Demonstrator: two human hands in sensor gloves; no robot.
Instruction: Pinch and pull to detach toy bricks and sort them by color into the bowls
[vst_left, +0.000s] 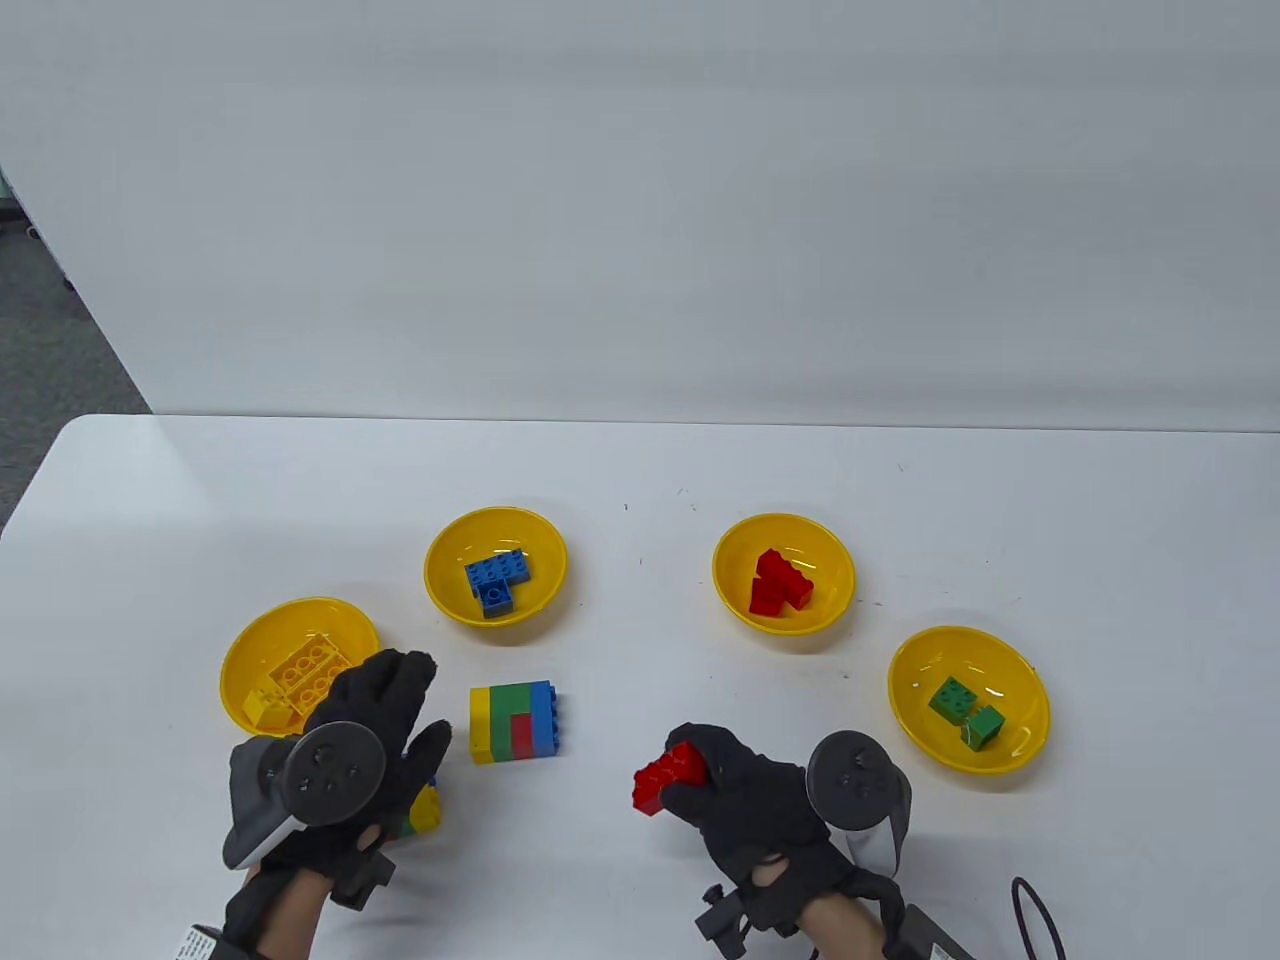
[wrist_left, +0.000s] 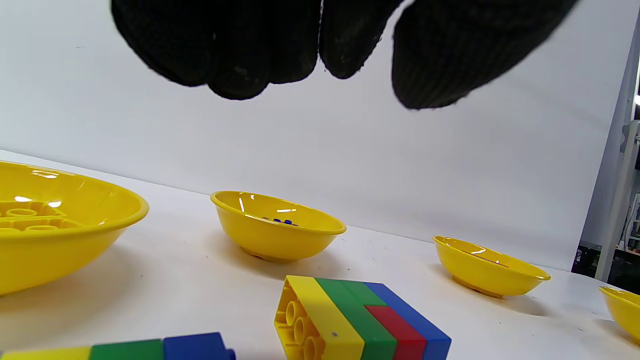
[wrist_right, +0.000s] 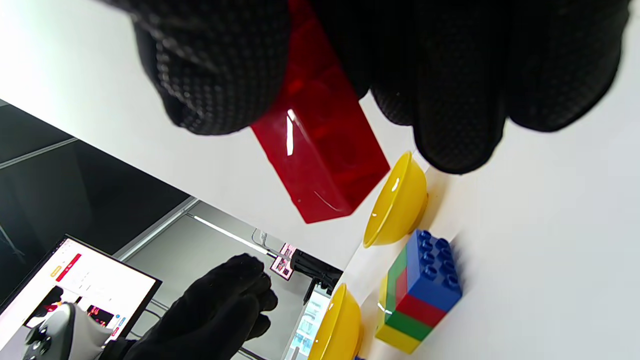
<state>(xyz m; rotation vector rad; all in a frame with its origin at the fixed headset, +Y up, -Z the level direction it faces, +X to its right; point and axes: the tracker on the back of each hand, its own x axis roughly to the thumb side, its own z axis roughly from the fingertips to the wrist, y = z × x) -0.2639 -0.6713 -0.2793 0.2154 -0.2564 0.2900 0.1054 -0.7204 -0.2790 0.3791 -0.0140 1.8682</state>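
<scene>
My right hand (vst_left: 680, 770) pinches a red brick (vst_left: 660, 778) between thumb and fingers just above the table; the right wrist view shows the red brick (wrist_right: 320, 150) sticking out below the fingers (wrist_right: 450, 100). A block of joined yellow, green, red and blue bricks (vst_left: 515, 722) lies on the table between the hands. My left hand (vst_left: 400, 710) hovers with fingers extended and holds nothing. Under it lies a small yellow-green-blue stack (vst_left: 428, 808), also visible as the stack (wrist_left: 125, 350) at the left wrist view's bottom edge.
Four yellow bowls stand in an arc: one with yellow bricks (vst_left: 250, 640) by my left hand, one with blue bricks (vst_left: 450, 545), one with red bricks (vst_left: 830, 560), and one with green bricks (vst_left: 1020, 680) to the right of my right hand. A black cable (vst_left: 1035, 915) lies at bottom right.
</scene>
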